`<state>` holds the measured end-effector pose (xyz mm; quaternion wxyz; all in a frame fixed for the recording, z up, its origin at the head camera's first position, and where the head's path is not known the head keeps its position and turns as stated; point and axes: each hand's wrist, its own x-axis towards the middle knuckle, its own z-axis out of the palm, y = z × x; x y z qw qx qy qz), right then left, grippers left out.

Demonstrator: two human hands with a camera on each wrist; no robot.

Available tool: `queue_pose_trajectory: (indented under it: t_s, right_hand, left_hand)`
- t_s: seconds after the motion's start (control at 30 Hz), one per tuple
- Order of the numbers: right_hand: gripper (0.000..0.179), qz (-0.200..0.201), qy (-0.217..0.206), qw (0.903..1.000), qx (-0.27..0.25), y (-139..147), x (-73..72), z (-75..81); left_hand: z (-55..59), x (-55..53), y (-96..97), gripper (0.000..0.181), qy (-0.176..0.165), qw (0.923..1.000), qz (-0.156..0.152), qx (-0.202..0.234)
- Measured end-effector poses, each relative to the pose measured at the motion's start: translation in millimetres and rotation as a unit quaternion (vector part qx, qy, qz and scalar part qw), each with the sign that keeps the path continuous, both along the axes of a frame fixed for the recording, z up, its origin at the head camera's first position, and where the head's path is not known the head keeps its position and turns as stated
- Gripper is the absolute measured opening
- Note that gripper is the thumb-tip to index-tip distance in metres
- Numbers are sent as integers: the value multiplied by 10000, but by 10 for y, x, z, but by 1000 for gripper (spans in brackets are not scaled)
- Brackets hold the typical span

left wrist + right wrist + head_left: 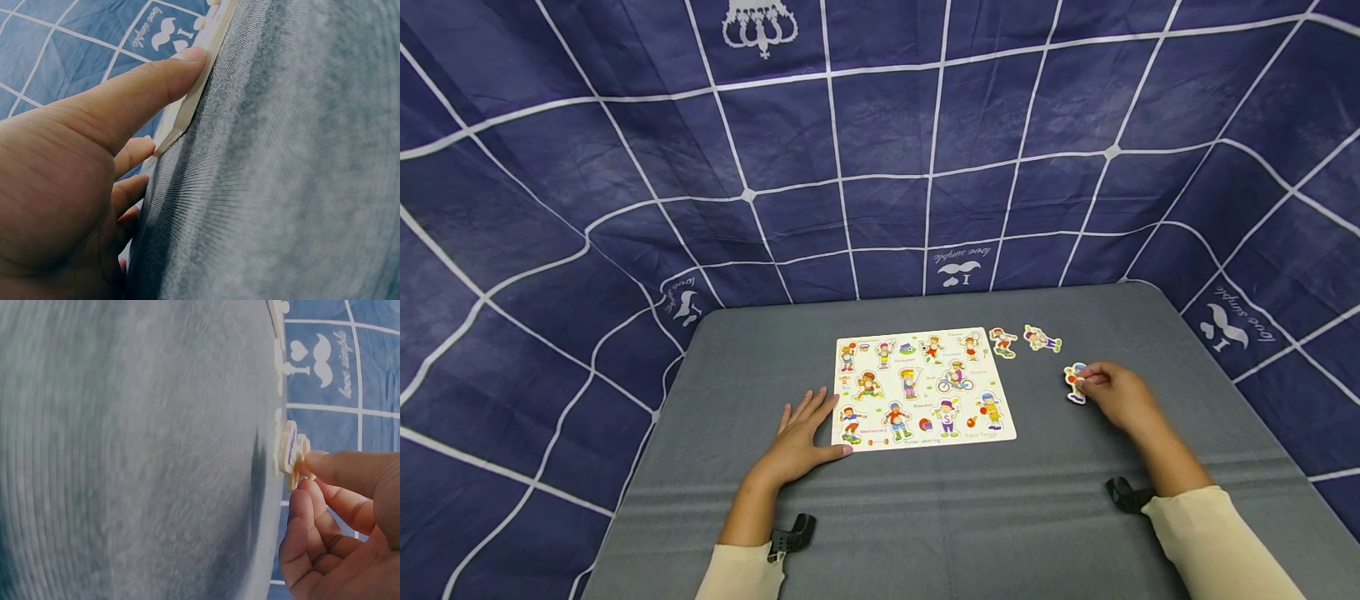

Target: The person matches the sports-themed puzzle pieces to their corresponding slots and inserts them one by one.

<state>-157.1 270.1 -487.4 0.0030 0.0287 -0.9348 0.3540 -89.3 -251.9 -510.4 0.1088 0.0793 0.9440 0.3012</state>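
A pale wooden peg puzzle board with printed sports figures lies on the grey table. My left hand rests at its lower left corner, fingers spread along the left edge. The left thumb lies on top of the board's rim in the left wrist view. To the right of the board, my right hand pinches a puzzle piece shaped like a child figure. Thumb and forefinger close on the piece's small knob, and the piece is held above the tabletop in the right wrist view.
Two more figure pieces lie on the table past the board's top right corner: a skater-like one beside it and a sideways one farther right. Blue gridded cloth hangs behind and along both sides of the table.
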Motion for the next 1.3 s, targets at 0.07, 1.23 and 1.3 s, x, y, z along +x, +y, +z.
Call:
queue_pose_trajectory:
  t_s: [0.07,1.23,1.3]
  right_hand:
    - [19,7,20,10000,-32,-33,9,17]
    - [15,548,15,9979,-356,-613,100,147]
    - [14,602,4,9975,-373,-643,98,140]
  left_hand:
    - [0,1,1,101,5,10000,-5,4]
    - [0,0,0,100,23,10000,6,14]
    - [-2,3,0,100,12,10000,7,15]
